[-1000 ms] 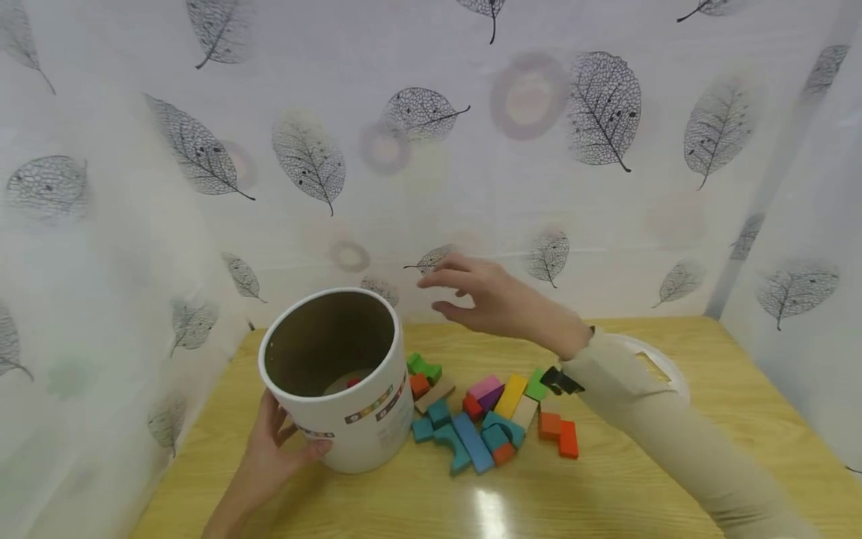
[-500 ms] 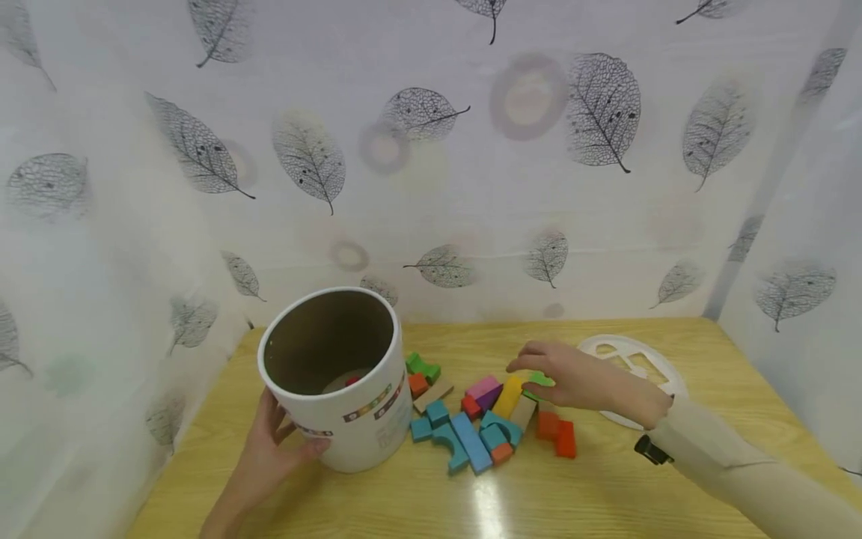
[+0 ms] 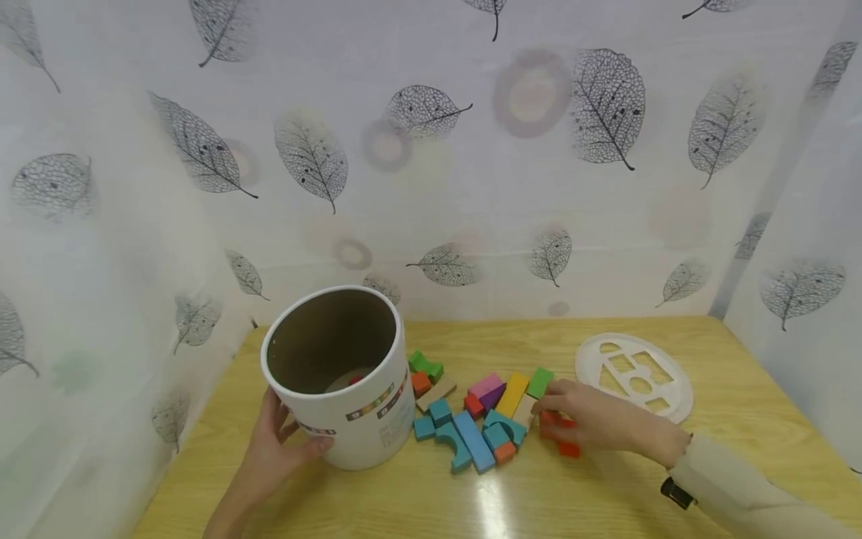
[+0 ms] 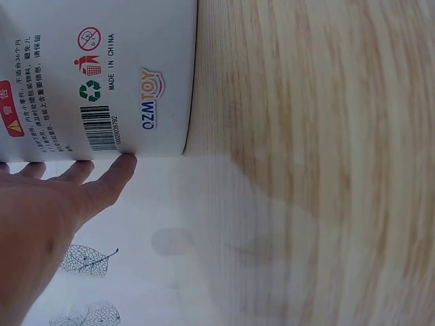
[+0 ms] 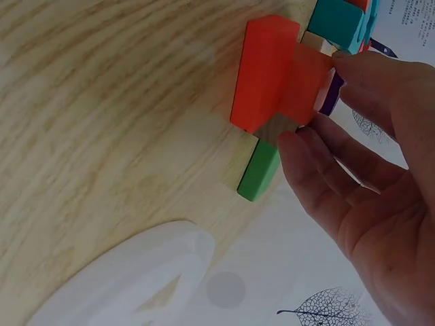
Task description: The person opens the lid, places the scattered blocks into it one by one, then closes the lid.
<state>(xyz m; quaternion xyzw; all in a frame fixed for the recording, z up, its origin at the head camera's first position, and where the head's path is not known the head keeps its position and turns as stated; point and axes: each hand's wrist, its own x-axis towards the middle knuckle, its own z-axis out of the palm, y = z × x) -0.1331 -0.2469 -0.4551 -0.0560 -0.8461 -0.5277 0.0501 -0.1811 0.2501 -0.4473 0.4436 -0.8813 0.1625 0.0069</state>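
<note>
Fingers of the right hand (image 3: 592, 423) curl over two orange-red wooden blocks (image 5: 272, 75) on the pale wooden table (image 3: 606, 494), at the right end of the heap of coloured wooden blocks (image 3: 481, 415) beside the tall white cardboard canister (image 3: 343, 382). The wrist view shows thumb and fingertips pinching the square block from opposite sides, so the grip is clamped on it, while the longer orange-red block stands against it.

Risk, as I judge it: only one block is truly pinched, so the longer one could tip or be left behind on a lift, and the green wooden block (image 5: 258, 173) and plain wooden piece just beside the fingertips could be dragged along. The canister leans slightly away from the heap; a knock could roll it.

Left hand (image 3: 279, 449) lies flat against the canister's near wall, fingers straight and spread, bracing rather than gripping. The right forearm comes in low from the right of the canister, in a beige sleeve (image 3: 747, 498), palm down. A white round plastic lid with cut-out shapes (image 3: 633, 374) lies beyond the heap from the canister.
</note>
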